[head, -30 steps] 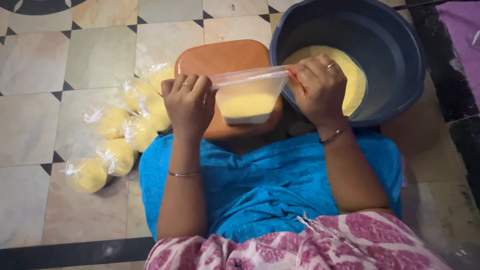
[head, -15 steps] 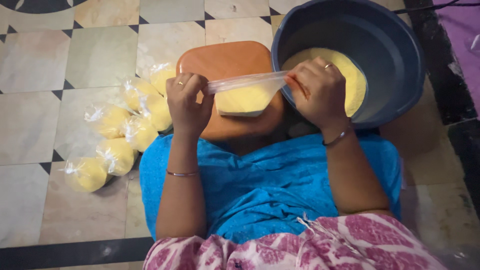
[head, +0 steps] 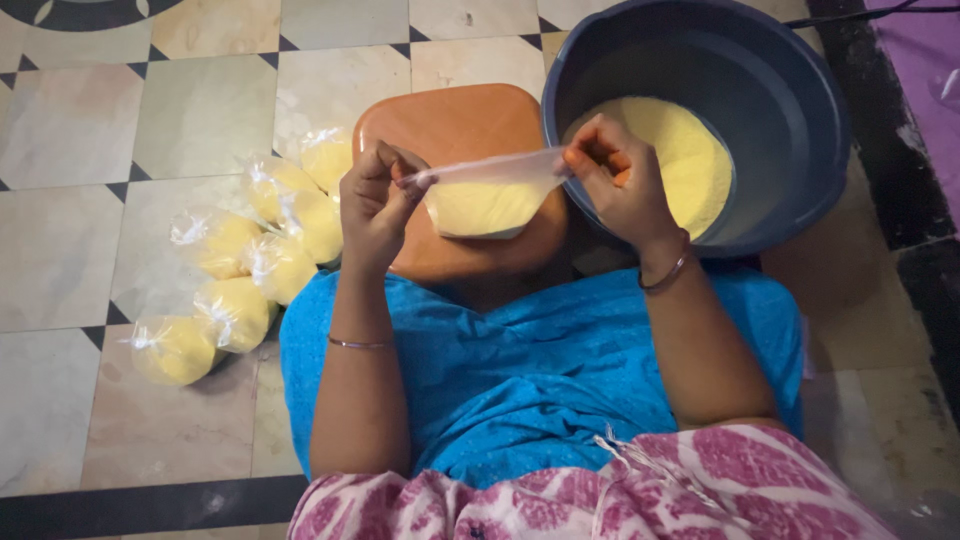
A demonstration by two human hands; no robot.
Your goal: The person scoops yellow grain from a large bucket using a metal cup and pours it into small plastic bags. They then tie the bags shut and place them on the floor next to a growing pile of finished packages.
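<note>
Left hand [head: 375, 205] and right hand [head: 612, 178] pinch opposite ends of clear plastic bag [head: 487, 195], fingers clenched on stretched-flat mouth. Bag holds yellow powder, hangs above orange stool [head: 450, 125]. Dark round tub [head: 790, 120] of same yellow powder [head: 690, 160] just right of right hand. Tied filled bags [head: 250, 270] clustered on tiled floor [head: 90, 150], left of stool.

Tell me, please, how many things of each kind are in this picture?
Tied bags of yellow powder on the floor: 7
Open bag held by the left hand and right hand: 1
Blue basin: 1
Orange stool: 1
Total: 10
</note>
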